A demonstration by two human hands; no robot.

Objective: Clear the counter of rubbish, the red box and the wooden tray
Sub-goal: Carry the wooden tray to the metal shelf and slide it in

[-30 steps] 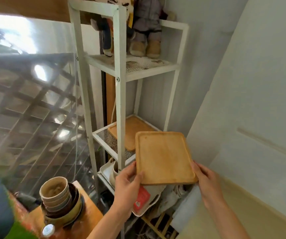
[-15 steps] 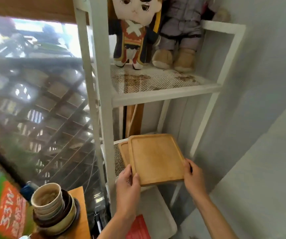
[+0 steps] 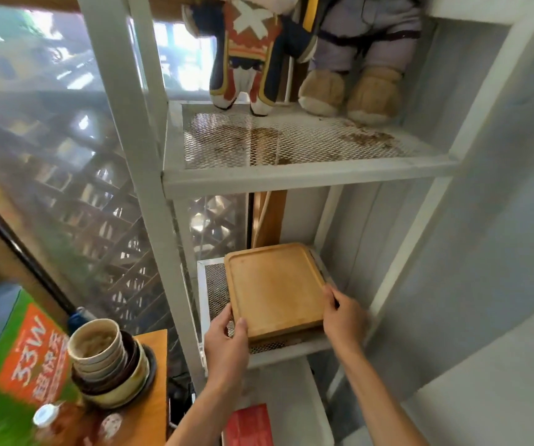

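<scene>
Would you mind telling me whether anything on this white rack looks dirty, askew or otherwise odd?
Yes: the upper mesh shelf has brown, rust-like stains in front of the two plush dolls. Below, the wooden tray, held by both hands, sits slightly askew on another tray, its corner overhanging the shelf edge.

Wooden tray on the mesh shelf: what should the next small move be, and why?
Probably let go and draw both hands back. The wooden tray already lies flat on the mesh shelf, seemingly stacked on another board whose edge shows beneath its front. The left hand grips its front-left corner, the right hand its right edge; nothing seems left to adjust.
</scene>
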